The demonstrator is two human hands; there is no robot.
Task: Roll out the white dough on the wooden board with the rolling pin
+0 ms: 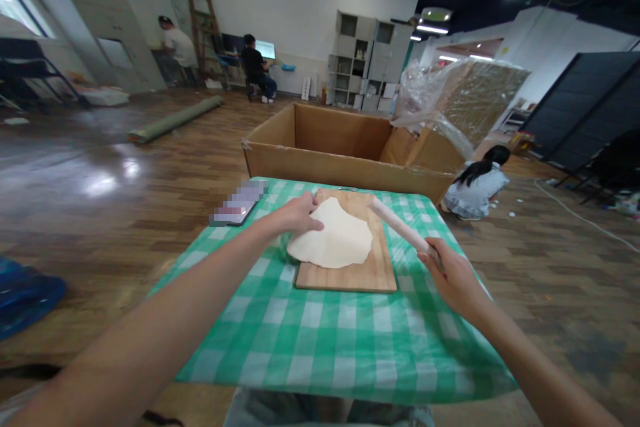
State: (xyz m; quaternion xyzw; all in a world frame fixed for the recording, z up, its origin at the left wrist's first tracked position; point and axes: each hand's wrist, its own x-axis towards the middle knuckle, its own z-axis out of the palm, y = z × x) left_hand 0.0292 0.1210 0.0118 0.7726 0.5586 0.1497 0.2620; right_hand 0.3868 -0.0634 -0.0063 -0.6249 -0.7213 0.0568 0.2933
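The left hand [301,213] is set at the far left edge of the dough sheet [334,240], with the thumb laid on the upper face and parted from the forefinger. Whether the edge is pinched from beneath cannot be told. The rolling pin [400,225] is gripped near its closer end by the right hand [450,273], the fingers being closed around it. The pin is held clear of the dough, to its right, with its far end over the board's far right corner; contact with the board cannot be confirmed.

The step in hand is judged to be adjustment of the sheet between rolling passes. For a further pass, the left hand would need to be freed and the pin laid level across the dough.

The dough is pale, smooth and thin, with an irregular, rounded outline. It is spread on the wooden board [345,278], the left side being lapped past the board's edge. The board is flat, rectangular and light-grained. It is supported on a green-and-white checked tablecloth [310,353], slightly glossy and creased. Beyond the table, a large open carton [345,163] of brown cardboard is placed.
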